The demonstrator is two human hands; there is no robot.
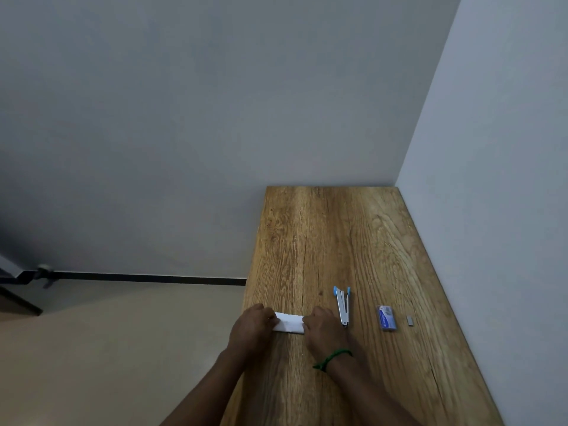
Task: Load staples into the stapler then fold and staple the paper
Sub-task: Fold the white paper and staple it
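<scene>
A small folded white paper (289,323) lies on the wooden table (332,241) near its left edge. My left hand (252,327) covers the paper's left end and my right hand (322,329) covers its right end; both press down on it with curled fingers. A green band circles my right wrist. The silver stapler (343,305) with blue tips lies just right of my right hand, its arms spread apart. Further right sit a blue staple box (387,317) and a short grey strip of staples (410,320).
The table runs along a white wall on its right side and ends at the back wall. Its left edge drops to a beige floor with a dark skirting line. A dark piece of furniture shows at the far left.
</scene>
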